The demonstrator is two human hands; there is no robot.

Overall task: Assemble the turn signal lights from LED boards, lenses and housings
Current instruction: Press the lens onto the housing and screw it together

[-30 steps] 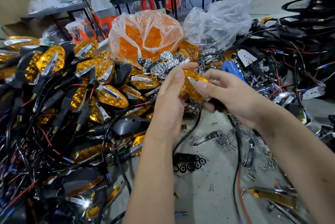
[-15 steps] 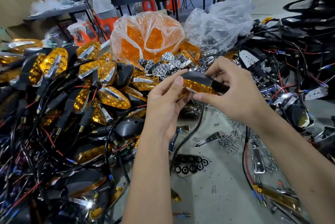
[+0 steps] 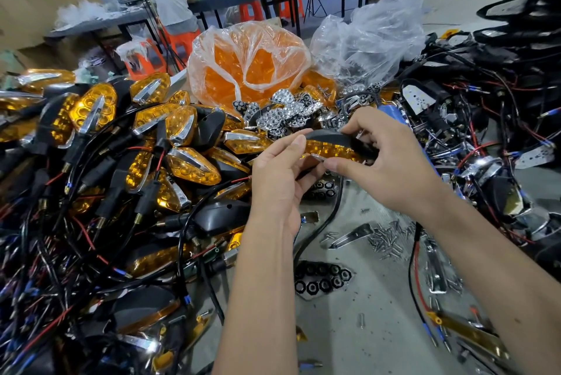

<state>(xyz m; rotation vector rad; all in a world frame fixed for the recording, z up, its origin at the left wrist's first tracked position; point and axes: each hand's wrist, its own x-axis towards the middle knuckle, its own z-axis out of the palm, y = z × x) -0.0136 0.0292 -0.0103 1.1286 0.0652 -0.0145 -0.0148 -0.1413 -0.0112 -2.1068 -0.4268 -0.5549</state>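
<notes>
Both hands hold one turn signal light [image 3: 329, 145] above the table, seen edge-on: black housing on top, amber lens below. My left hand [image 3: 280, 174] pinches its left tip between thumb and fingers. My right hand [image 3: 385, 162] grips its right end, thumb under the lens and fingers curled over the housing. Its black wire [image 3: 329, 217] hangs down to the table. A pile of finished amber lights [image 3: 145, 138] with wires lies to the left. Chrome reflectors [image 3: 291, 113] sit just behind the hands.
A clear bag of amber lenses [image 3: 249, 62] and an emptier clear bag [image 3: 370, 34] stand behind. Black housings and wiring [image 3: 485, 119] pile up on the right. Loose screws [image 3: 388, 238] and a black honeycomb insert [image 3: 321, 279] lie on the grey table. A person sits at a far bench.
The light has been turned from lens-facing-me to edge-on with the housing on top. Both hands have kept hold and shifted slightly; the right hand now wraps over the housing.
</notes>
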